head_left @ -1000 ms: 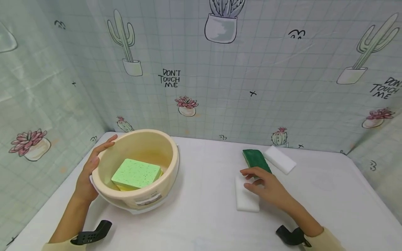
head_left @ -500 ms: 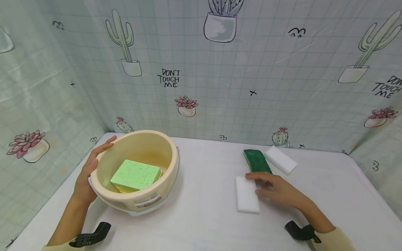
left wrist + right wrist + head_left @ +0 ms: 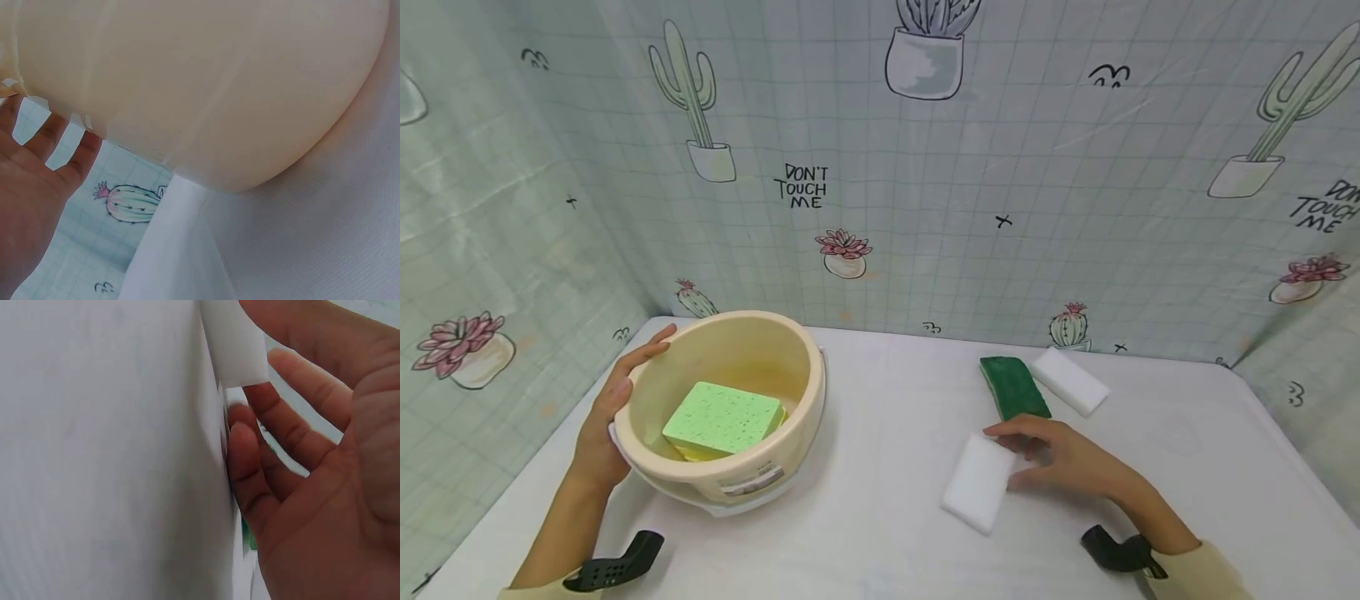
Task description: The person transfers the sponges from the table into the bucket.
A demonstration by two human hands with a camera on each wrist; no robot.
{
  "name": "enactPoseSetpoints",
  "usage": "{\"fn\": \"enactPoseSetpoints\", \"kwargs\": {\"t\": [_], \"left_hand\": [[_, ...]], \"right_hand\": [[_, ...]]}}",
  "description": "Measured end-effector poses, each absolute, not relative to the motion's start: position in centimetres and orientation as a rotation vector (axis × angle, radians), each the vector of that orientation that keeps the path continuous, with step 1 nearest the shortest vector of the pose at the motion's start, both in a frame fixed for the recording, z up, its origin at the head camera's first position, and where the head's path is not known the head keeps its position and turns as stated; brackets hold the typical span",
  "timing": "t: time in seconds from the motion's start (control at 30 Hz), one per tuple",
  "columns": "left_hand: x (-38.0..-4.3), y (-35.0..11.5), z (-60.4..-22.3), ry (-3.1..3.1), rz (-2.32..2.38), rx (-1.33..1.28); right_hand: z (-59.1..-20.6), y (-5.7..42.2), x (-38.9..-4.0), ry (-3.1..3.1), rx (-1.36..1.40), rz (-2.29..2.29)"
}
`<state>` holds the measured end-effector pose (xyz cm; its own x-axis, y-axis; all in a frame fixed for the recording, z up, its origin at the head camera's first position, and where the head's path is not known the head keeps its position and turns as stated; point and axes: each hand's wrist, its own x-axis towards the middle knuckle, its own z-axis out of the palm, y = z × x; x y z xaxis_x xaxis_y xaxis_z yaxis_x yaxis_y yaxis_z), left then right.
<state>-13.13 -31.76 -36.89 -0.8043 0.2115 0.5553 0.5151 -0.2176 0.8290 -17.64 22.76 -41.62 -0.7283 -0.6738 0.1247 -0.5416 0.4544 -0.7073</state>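
In the head view a cream bucket (image 3: 808, 425) stands at the left, its mouth leaning toward me. My left hand (image 3: 601, 425) lies along its left outer side, fingers spread and fairly straight near the rim; the left wrist view has the fingertips against its wall. Inside lies a light green sponge (image 3: 724, 418) on a yellow sponge (image 3: 696, 454), mostly covered. My right hand (image 3: 1067, 458) pinches the right end of a white melamine sponge (image 3: 976, 483), which sits askew. The right wrist view shows this white sponge (image 3: 237, 353) between thumb and fingers.
Beyond the right hand lies a dark green scouring sponge (image 3: 1015, 387), with a second white sponge (image 3: 1070, 381) beside it. The white-covered table (image 3: 887, 400) meets a cactus-print curtain (image 3: 925, 250) at the back and sides.
The right hand has come down to the near white sponge and taken hold of it. That sponge has turned, its near end swinging left. The left hand and bucket have hardly moved.
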Motion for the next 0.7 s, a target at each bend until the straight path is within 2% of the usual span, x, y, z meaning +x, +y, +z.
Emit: {"fn": "enactPoseSetpoints", "kwargs": {"t": [0.7], "left_hand": [[-13.1,-31.7,-36.9,-1.818,-2.134,-0.855]], "right_hand": [[-42.0,21.7,-17.1,2.344,-1.206,-1.133]]}}
